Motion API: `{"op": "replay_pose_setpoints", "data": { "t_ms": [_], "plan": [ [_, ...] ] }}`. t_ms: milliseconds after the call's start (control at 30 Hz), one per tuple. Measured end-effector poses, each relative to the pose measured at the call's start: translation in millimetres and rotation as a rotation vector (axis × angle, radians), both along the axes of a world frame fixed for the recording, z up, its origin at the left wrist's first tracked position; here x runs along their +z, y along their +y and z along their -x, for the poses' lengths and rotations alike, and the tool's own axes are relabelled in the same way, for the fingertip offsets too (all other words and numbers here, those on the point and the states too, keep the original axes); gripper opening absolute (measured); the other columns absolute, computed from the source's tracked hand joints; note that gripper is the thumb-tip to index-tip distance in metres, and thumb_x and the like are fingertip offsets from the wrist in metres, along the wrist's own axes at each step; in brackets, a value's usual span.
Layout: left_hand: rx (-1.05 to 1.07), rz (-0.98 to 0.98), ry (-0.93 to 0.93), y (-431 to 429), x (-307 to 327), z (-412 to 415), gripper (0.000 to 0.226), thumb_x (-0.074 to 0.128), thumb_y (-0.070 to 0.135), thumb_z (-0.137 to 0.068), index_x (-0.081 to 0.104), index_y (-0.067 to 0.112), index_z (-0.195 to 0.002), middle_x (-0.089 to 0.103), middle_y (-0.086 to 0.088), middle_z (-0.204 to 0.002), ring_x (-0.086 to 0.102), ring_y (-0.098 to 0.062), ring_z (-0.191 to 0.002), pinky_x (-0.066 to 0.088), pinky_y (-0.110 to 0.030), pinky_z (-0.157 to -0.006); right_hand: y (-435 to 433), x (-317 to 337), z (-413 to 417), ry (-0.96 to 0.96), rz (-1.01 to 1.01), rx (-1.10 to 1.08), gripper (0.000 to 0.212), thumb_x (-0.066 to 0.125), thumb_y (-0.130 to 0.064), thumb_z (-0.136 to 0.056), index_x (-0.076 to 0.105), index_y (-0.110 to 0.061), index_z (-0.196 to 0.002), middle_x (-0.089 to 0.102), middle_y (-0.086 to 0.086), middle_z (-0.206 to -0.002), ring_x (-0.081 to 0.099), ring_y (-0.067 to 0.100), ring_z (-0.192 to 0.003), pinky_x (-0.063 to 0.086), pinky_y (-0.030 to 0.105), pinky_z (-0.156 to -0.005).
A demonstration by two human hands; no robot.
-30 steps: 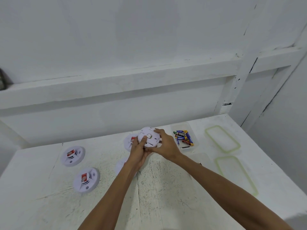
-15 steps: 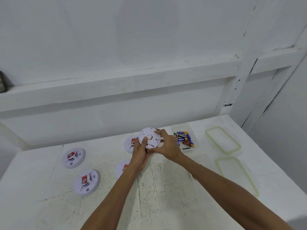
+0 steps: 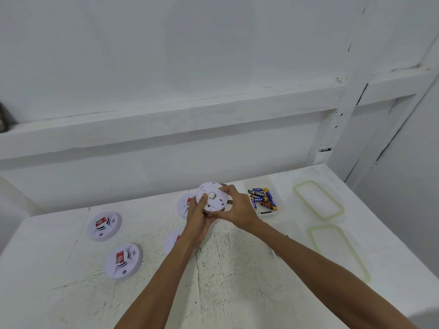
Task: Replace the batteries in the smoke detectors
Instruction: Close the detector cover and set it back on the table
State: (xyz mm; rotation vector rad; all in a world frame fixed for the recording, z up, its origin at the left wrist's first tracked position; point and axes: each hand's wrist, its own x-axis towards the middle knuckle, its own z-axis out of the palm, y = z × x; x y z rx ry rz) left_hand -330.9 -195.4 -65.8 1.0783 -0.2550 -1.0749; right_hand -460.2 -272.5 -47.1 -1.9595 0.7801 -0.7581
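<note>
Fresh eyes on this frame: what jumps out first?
The left hand and right hand grip a white smoke detector, raised above the table's far middle. Just right of it sits a clear tub of colourful batteries. At left lie a far-left detector and a near-left detector, both with red labels.

Two green-rimmed lids (image 3: pixel 318 200) lie on a white table (image 3: pixel 237 281).

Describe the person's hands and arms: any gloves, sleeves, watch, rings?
Nothing worn that shows. The left hand and right hand have no gloves. The left forearm and right forearm show no sleeves up to the frame edge. No watch or band shows on either wrist. No rings are apparent, but the fingers are too small to be sure.
</note>
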Motion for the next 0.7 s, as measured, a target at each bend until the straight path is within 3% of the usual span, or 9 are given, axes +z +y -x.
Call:
{"op": "replay_pose_setpoints", "data": {
  "t_ms": [100, 233, 533, 700],
  "plan": [
    [-0.041, 0.032, -0.02, 1, 0, -3, 0.051, 0.06, 0.019, -0.1, 0.047, 0.005, -0.147, 0.062, -0.024, -0.139, 0.059, -0.045, -0.129, 0.059, -0.057, -0.09, -1, -1, 1, -0.004, 0.007, -0.006, 0.079, 0.092, -0.042, -0.064, 0.051, -0.013, -0.125, 0.061, -0.001, -0.127, 0.063, 0.013, -0.107, 0.06, 0.024, -0.082],
    [-0.05, 0.017, -0.061, 2, -3, -2, 0.042, 0.052, 0.014, -0.107, 0.047, 0.006, -0.148, 0.062, -0.021, -0.14, 0.062, -0.041, -0.127, 0.055, -0.061, -0.098, 0, 0, 0, -0.007, 0.031, -0.009, 0.08, 0.091, -0.046, -0.064, 0.051, -0.015, -0.126, 0.059, -0.003, -0.13, 0.062, 0.012, -0.109, 0.06, 0.023, -0.082],
    [-0.05, -0.028, -0.117, 4, 1, -1, 0.042, 0.06, 0.018, -0.103, 0.052, 0.008, -0.143, 0.067, -0.019, -0.134, 0.067, -0.036, -0.12, 0.062, -0.051, -0.087, 0, 3, 2, 0.071, 0.029, 0.086, 0.092, 0.085, -0.048, -0.073, 0.034, -0.022, -0.146, 0.047, -0.011, -0.137, 0.046, 0.0, -0.12, 0.05, 0.023, -0.097],
    [-0.089, -0.061, -0.126, 2, 11, 1, 0.039, 0.063, 0.027, -0.102, 0.059, 0.012, -0.138, 0.071, -0.017, -0.128, 0.07, -0.035, -0.115, 0.063, -0.051, -0.082, -2, -2, 0, 0.122, 0.031, 0.087, 0.106, 0.083, -0.051, -0.072, 0.024, -0.019, -0.154, 0.041, -0.005, -0.146, 0.044, 0.006, -0.128, 0.047, 0.023, -0.1]
  ]
}}
